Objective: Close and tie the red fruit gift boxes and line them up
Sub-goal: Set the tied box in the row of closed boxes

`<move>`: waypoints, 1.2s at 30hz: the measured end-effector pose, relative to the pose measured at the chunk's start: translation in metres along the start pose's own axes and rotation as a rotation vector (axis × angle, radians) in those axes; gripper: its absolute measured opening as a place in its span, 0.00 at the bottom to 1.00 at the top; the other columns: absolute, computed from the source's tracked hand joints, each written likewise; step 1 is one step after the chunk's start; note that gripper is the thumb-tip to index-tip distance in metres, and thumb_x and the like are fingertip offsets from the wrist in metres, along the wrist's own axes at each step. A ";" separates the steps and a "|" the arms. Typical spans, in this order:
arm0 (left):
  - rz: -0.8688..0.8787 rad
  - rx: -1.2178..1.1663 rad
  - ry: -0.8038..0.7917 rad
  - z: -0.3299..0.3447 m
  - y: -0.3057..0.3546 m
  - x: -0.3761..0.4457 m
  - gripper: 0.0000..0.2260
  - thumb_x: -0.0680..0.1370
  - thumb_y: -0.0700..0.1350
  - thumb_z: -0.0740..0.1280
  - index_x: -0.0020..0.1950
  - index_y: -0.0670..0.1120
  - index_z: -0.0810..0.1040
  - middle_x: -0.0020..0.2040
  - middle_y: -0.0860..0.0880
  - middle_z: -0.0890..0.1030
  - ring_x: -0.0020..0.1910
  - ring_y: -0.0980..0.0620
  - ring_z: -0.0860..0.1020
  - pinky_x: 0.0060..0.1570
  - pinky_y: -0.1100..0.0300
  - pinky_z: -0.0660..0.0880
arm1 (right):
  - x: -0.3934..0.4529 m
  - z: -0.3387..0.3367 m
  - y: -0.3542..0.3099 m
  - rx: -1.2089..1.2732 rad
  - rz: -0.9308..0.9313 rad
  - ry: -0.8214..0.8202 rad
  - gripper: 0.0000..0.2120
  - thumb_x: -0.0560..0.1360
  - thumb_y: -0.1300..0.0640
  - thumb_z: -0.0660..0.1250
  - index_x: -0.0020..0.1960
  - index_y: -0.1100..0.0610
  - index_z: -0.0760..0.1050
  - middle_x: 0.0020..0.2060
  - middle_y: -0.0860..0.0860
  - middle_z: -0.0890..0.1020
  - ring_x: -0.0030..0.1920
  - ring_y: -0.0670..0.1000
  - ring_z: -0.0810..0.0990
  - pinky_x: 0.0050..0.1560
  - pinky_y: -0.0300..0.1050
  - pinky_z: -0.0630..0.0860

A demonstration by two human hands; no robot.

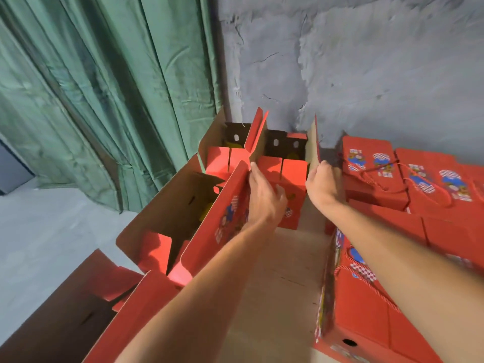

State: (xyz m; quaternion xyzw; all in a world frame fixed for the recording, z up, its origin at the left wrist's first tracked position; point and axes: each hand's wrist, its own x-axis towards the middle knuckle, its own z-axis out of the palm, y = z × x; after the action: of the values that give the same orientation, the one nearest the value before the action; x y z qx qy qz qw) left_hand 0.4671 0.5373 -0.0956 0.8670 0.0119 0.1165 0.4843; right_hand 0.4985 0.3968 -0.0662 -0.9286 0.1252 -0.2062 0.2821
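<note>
We see a green curtain (99, 100) hanging in deep folds on the left, reaching down to a pale grey floor (44, 231). Beside it stands a rough grey wall (353, 66), cracked and patchy, lit evenly.

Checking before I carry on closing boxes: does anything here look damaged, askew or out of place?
Nothing among the boxes stands out. The open boxes have their flaps up as expected, and the closed boxes are stacked on the right with cords tied. Only the wall looks cracked and patchy.
</note>
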 end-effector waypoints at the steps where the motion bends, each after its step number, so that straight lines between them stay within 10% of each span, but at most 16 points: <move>1: 0.023 -0.004 0.013 -0.001 0.001 0.000 0.39 0.82 0.45 0.64 0.83 0.48 0.40 0.80 0.47 0.56 0.76 0.46 0.65 0.74 0.50 0.68 | -0.003 -0.005 0.006 0.006 0.016 -0.006 0.11 0.82 0.62 0.59 0.52 0.69 0.76 0.50 0.71 0.81 0.52 0.70 0.81 0.46 0.58 0.76; 10: 0.019 -0.043 0.164 -0.012 0.016 -0.025 0.31 0.81 0.45 0.62 0.80 0.52 0.51 0.70 0.45 0.72 0.58 0.45 0.77 0.56 0.50 0.77 | -0.061 -0.036 0.045 0.102 0.046 -0.100 0.10 0.81 0.61 0.59 0.44 0.66 0.73 0.43 0.67 0.84 0.49 0.65 0.84 0.47 0.60 0.79; 14: -0.029 0.035 0.133 -0.026 0.031 -0.037 0.15 0.79 0.42 0.64 0.63 0.49 0.64 0.61 0.46 0.74 0.56 0.42 0.77 0.48 0.53 0.71 | -0.070 -0.064 0.046 0.170 0.202 -0.056 0.08 0.79 0.63 0.61 0.41 0.58 0.68 0.46 0.66 0.84 0.52 0.64 0.83 0.47 0.51 0.77; 29: 0.029 0.138 -0.002 -0.045 0.018 -0.039 0.18 0.81 0.49 0.65 0.67 0.48 0.64 0.61 0.44 0.77 0.60 0.43 0.77 0.59 0.43 0.77 | -0.060 -0.067 0.047 0.386 0.506 -0.009 0.07 0.77 0.67 0.62 0.42 0.60 0.68 0.42 0.67 0.84 0.35 0.62 0.86 0.39 0.63 0.84; 36: 0.003 0.044 -0.130 -0.030 0.007 -0.011 0.13 0.81 0.55 0.66 0.61 0.50 0.75 0.50 0.52 0.83 0.48 0.51 0.83 0.46 0.54 0.80 | -0.078 -0.070 0.049 0.018 0.147 -0.063 0.05 0.77 0.68 0.62 0.53 0.65 0.70 0.48 0.67 0.81 0.50 0.68 0.82 0.48 0.61 0.79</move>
State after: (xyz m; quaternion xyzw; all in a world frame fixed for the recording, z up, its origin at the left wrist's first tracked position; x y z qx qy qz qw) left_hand 0.4493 0.5570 -0.0763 0.8833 -0.0185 0.0604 0.4646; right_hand 0.3923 0.3512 -0.0656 -0.9203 0.1821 -0.1569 0.3085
